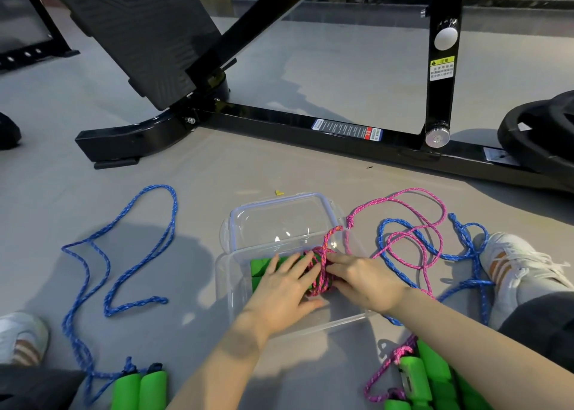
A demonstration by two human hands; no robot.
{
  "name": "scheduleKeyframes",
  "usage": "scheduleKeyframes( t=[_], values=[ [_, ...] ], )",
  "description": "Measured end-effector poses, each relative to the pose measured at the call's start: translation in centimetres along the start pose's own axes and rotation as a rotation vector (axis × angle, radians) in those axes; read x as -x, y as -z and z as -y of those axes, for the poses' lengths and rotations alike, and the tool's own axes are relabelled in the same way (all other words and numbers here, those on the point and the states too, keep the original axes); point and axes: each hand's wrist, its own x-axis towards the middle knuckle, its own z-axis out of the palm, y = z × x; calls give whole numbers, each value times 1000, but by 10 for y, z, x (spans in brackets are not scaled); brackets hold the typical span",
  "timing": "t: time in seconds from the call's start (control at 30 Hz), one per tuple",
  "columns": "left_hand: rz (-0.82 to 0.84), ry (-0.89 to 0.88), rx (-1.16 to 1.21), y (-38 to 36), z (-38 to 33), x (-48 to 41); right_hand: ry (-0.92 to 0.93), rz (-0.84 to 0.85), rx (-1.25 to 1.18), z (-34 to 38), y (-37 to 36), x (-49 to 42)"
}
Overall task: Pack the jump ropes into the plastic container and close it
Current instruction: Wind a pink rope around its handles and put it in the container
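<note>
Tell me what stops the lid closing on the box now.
The pink rope runs out over the far rim of the box and a corner of the lid; the left hand and right hand rest inside.

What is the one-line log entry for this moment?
phase: packing | left hand: flat on green handles in container | right hand: touches pink rope bundle | lid: off, behind container | left blue rope: on floor
</note>
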Motion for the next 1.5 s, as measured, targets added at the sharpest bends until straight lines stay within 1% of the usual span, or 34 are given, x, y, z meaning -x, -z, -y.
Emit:
scheduleKeyframes(
  t=[0.03,0.07,0.13,0.23,0.3,0.4,0.43,0.47,0.57,0.6,0.67,0.83,0.9,0.97,1.03,1.07,1.13,1.2,1.23,1.3,1.37,1.43,1.5],
  values=[
    [76,31,20,2,-2,0,5,0,-9,-2,0,0],
    [87,49,28,2,-3,-2,11,-3,-26,-3,0,0],
    [31,73,24,3,-7,-6,17,-15,-67,-5,-1,-1],
    [-36,27,20,-2,-5,-8,-1,-45,-58,-8,-2,-6],
    [-115,18,47,-10,-3,-9,9,-57,-47,-6,-2,-8],
    [-169,79,90,-11,-7,-11,-25,-64,-23,-4,-2,-9],
    [-190,87,108,-12,-6,-12,-37,-86,-2,-3,-1,-10],
    [-176,98,116,-11,-6,-12,-50,-91,34,-1,2,-10],
    [-50,82,140,-6,-5,-16,-18,-87,191,-2,9,-16],
    [-44,82,123,-6,-4,-15,-13,-84,255,-1,13,-19],
    [-36,78,111,-4,-5,-13,24,-85,363,0,19,-23],
    [-100,61,57,-11,-3,-12,109,-115,520,-5,25,-32],
    [-72,66,53,-10,-3,-12,121,-92,551,-4,28,-37],
    [-56,69,43,-11,-1,-12,105,-73,514,-6,25,-41],
    [-78,53,9,-12,1,-10,36,-28,480,-4,20,-41],
    [-111,35,-3,-14,2,-10,-9,23,442,-1,18,-39],
    [-106,36,25,-15,2,-10,-134,80,398,-2,8,-39],
    [-125,58,-18,-15,0,-10,-244,115,242,2,3,-39],
    [-150,47,-30,-17,0,-12,-266,82,168,3,3,-38],
    [-191,34,-13,-17,1,-13,-279,101,50,2,4,-37],
    [-211,32,3,-19,3,-15,-276,223,-35,2,10,-32],
    [-175,44,60,-14,1,-14,-244,287,-47,5,16,-27],
    [-110,49,89,-7,1,-11,-210,315,20,7,16,-25]
  ],
)
